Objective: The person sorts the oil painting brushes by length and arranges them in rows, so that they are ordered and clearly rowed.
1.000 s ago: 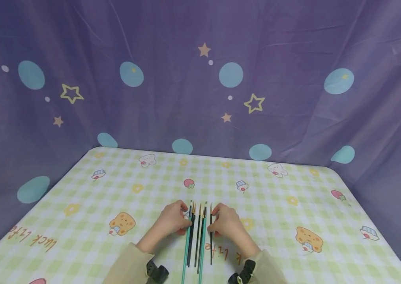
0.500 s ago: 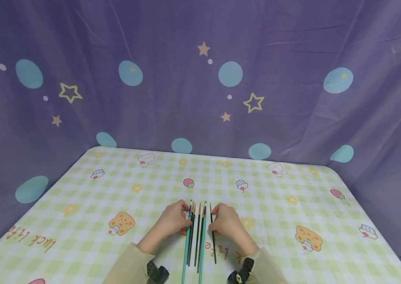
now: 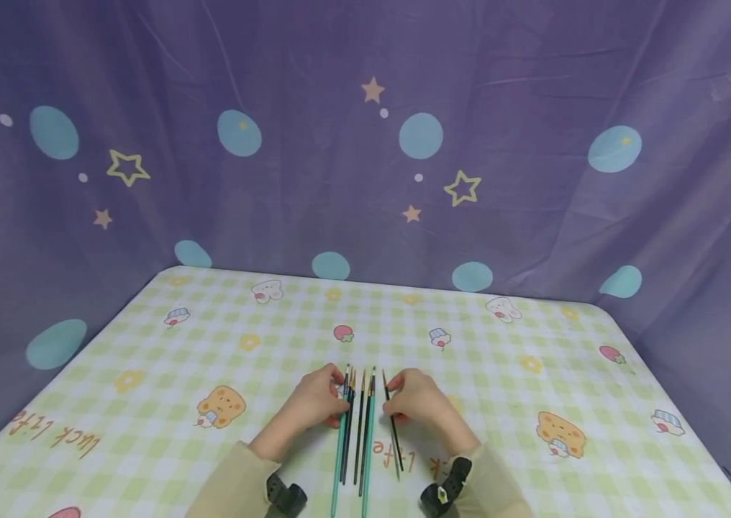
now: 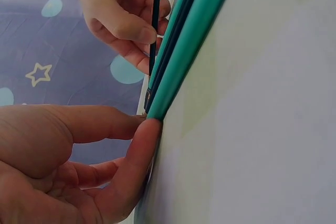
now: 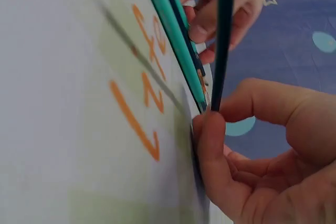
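Star-print purple curtain (image 3: pixel 339 208) backs a green-checked surface (image 3: pixel 488 403) where, seen from the head, slim paintbrushes (image 3: pixel 360 432) lie in a row between a person's left hand (image 3: pixel 314 396) and right hand (image 3: pixel 417 397).

From the left wrist, curled fingers (image 4: pixel 107 124) bring their tips almost together at the end of a teal brush (image 4: pixel 189 45); whether they pinch or merely touch it cannot be told.

From the right wrist, fingers pinch a dark brush (image 5: pixel 223 45) near its tip end, its handle rising tilted from their grip, apart from its shadow (image 5: pixel 142 59). Brushes this thin should prove light and stiff, prone to roll or slip; a hold just behind the delicate-looking tip, on the handle's firm end, appears safest.
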{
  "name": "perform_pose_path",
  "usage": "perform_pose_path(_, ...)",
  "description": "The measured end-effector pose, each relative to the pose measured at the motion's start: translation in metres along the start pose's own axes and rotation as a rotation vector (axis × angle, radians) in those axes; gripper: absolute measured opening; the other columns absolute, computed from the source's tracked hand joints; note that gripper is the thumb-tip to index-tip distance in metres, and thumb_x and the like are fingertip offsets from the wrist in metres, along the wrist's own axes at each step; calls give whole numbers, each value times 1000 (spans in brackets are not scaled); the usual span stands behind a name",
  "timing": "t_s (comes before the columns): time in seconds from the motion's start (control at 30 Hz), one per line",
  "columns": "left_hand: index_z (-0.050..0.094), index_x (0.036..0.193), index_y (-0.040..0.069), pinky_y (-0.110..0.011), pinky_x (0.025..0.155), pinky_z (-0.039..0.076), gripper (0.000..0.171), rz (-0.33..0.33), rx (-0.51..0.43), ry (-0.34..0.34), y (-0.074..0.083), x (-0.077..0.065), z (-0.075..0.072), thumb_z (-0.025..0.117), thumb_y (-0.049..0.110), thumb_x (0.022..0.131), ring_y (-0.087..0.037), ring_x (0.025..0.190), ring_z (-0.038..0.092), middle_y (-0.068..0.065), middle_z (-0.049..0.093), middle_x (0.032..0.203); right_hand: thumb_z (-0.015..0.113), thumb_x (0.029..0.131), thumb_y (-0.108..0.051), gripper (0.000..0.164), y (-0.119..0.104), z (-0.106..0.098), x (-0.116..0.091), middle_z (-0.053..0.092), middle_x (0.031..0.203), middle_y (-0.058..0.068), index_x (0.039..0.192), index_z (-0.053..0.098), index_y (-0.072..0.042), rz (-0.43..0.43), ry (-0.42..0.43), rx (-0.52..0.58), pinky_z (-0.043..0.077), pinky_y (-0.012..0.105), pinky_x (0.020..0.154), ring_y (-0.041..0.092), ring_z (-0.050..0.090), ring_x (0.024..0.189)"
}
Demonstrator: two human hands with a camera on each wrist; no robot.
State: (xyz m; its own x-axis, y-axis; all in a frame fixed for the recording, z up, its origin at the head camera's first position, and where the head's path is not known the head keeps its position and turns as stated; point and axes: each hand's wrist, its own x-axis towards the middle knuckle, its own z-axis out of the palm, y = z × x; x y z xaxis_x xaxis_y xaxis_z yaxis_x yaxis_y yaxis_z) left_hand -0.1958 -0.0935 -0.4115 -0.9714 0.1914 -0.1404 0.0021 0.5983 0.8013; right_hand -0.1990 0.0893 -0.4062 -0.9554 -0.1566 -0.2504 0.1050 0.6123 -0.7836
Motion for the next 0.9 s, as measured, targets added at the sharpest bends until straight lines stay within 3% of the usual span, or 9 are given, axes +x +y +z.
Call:
perform_pose_path(0.2,49,103,-3,-25,42,51,34,7,-21,-8,-1,-1,-1,65,-3,74,-15,42,55,-8,49,68,65,69,2,31,5,-5,5,56,68,7,98,55,3,-23,-45,109,53,27,50,14,56,50)
perform_pose_path(0.8,49,104,-3,-25,42,51,34,-1,-43,-9,-2,-1,1,66,-3,75,-13,42,54,-8,49,67,66,71,2,33,20,-40,44,58,74,6,103,57,1,-59,148,95,52,25,50,12,56,50)
perform_pose_path(0.9,49,104,-3,-25,41,51,34,2,-46,-5,-2,0,1,66,-3,74,-14,42,54,-8,49,68,66,72,3,35,22,-48,53,59,77,8,105,57,2,-50,158,146,55,26,53,12,58,53)
